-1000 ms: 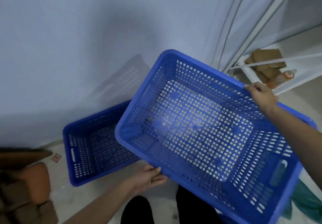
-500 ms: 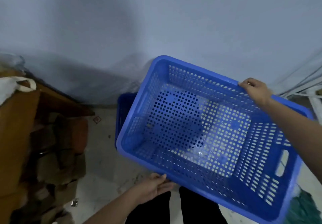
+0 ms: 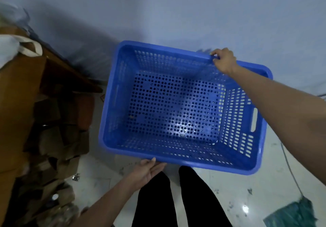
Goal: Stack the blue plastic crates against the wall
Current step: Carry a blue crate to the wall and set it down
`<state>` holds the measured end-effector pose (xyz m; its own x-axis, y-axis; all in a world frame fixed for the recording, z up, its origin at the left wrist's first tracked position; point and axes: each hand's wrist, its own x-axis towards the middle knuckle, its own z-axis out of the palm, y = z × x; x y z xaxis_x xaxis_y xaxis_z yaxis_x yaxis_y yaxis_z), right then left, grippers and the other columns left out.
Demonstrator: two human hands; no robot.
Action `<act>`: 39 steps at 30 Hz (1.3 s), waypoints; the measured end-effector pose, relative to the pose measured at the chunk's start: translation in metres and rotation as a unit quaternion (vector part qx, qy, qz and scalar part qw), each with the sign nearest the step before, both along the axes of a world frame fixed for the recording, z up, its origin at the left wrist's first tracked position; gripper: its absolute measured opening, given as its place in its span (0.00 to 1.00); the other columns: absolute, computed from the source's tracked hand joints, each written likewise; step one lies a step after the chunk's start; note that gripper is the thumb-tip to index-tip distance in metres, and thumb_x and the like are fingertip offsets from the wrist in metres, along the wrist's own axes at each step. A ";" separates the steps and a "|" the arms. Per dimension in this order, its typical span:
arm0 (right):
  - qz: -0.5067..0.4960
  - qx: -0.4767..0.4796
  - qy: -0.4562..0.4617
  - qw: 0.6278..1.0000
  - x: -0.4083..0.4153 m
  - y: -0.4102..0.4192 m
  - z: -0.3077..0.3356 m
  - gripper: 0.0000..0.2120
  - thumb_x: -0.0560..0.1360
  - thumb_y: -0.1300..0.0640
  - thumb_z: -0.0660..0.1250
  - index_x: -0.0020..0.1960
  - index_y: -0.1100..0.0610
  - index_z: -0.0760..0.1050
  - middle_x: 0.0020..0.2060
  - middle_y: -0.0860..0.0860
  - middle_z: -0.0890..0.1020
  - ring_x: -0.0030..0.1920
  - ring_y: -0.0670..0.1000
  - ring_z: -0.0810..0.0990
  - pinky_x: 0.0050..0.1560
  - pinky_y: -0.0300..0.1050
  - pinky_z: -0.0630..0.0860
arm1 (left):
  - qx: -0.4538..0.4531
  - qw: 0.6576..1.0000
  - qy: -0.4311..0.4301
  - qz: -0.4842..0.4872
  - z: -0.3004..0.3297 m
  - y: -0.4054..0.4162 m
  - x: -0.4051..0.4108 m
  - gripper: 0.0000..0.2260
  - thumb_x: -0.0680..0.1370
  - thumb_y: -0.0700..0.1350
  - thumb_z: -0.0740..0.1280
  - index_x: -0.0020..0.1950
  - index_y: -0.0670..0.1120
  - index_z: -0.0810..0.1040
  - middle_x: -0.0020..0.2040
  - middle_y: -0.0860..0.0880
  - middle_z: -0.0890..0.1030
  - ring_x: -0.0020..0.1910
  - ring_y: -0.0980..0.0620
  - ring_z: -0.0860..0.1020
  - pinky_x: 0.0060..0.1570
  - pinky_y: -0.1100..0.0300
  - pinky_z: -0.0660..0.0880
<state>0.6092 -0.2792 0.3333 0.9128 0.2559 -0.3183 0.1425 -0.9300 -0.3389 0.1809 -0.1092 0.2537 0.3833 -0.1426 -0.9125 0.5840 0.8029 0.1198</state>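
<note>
You've got the crate (image 3: 178, 106) held by both long rims: right hand (image 3: 223, 60) clamped over the far rim, left hand (image 3: 149, 169) cupped under the near rim with fingers loosely curled, open side up in front of the wall (image 3: 176, 11). Compared to half a second ago it sits more level, and the second crate behind it is now hidden. Cardboard boxes (image 3: 35, 112) on your left, pale glossy floor (image 3: 229, 191) below, mop (image 3: 292, 214) bottom right.

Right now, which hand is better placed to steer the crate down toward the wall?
Probably the right hand: it grips the crate on its far rim, the side nearest the wall. The left hand only supports the near rim.
</note>
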 end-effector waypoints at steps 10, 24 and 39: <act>0.033 0.021 0.036 0.999 0.035 0.057 -0.046 0.24 0.76 0.74 0.57 0.69 0.59 0.73 0.53 0.65 0.76 0.37 0.57 0.66 0.39 0.42 0.66 | -0.011 0.999 0.011 0.043 -0.033 0.009 0.029 0.11 0.82 0.37 0.58 0.55 0.35 0.78 0.48 0.38 0.86 0.45 0.46 0.86 0.42 0.58 0.83; -0.141 -0.102 -0.041 0.984 -0.109 -0.107 -0.074 0.29 0.74 0.57 0.68 0.70 0.66 0.63 0.66 0.66 0.67 0.63 0.67 0.70 0.60 0.61 0.69 | 0.014 0.990 0.057 -0.132 -0.029 0.061 0.063 0.10 0.81 0.40 0.62 0.54 0.33 0.75 0.47 0.34 0.83 0.43 0.42 0.85 0.42 0.53 0.83; -0.313 -0.026 0.081 0.946 -0.197 -0.190 -0.112 0.16 0.77 0.58 0.63 0.60 0.63 0.64 0.56 0.67 0.78 0.54 0.69 0.77 0.53 0.60 0.74 | 0.613 0.696 0.049 -0.371 -0.061 0.206 0.064 0.15 0.79 0.42 0.64 0.63 0.37 0.74 0.61 0.34 0.78 0.55 0.35 0.78 0.56 0.42 0.76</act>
